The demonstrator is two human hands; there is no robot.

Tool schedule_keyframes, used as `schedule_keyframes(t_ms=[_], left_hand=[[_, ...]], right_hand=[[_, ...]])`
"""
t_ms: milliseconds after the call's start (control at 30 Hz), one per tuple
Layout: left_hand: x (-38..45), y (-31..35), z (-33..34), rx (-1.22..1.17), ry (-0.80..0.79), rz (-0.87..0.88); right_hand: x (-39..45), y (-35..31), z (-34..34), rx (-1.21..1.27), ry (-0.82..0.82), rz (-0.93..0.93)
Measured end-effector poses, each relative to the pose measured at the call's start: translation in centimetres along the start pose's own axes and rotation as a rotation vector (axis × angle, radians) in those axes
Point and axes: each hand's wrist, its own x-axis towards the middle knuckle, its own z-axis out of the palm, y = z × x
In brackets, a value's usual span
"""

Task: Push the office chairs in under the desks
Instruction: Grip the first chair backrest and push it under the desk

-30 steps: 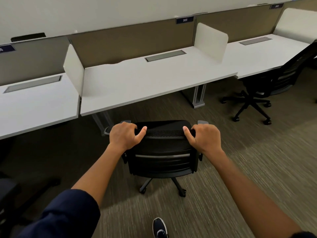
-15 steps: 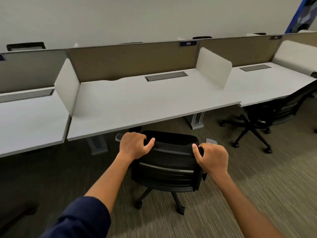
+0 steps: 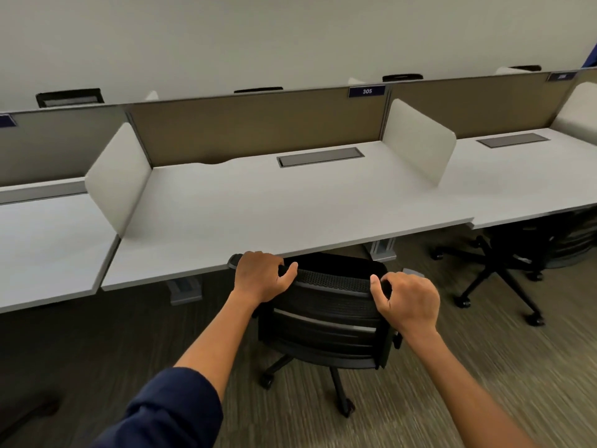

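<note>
A black mesh-backed office chair (image 3: 326, 321) on castors stands at the front edge of the middle white desk (image 3: 258, 215), labelled 305. Its seat is hidden under the desktop; the backrest top sits just at the desk edge. My left hand (image 3: 260, 276) grips the top left corner of the backrest. My right hand (image 3: 407, 302) grips the top right corner. Both arms are stretched forward.
A second black chair (image 3: 504, 253) is tucked partly under the right desk (image 3: 533, 185), its star base sticking out onto the carpet. White side dividers (image 3: 418, 137) and tan back panels separate the desks. Another desk (image 3: 38, 244) lies to the left.
The chair has rolled forward towards the desk with both hands on its backrest, and its seat has gone under the desktop. The view has come closer to the desk.
</note>
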Motion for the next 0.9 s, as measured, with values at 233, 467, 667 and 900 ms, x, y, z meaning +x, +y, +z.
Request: schedule_keyframes(t_ms=[233,467,667,900], left_hand=[[4.9,3.7,1.7,-0.031,-0.024,-0.075],[6.8,4.7,2.2,-0.103,-0.053,-0.178],[4.5,4.4,2.3,-0.141,-0.118,-0.23],[-7.7,-2.7,1.6,-0.068,-0.071,-0.441]], right_hand=[[4.3,5.1,1.8,0.007,-0.07,-0.021],[5.8,6.4,2.8,0.049,-0.131,-0.036],[6.0,1.2,2.9,0.17,-0.216,-0.109],[3.1,-15.3,1.6,0.446,-0.264,-0.448]])
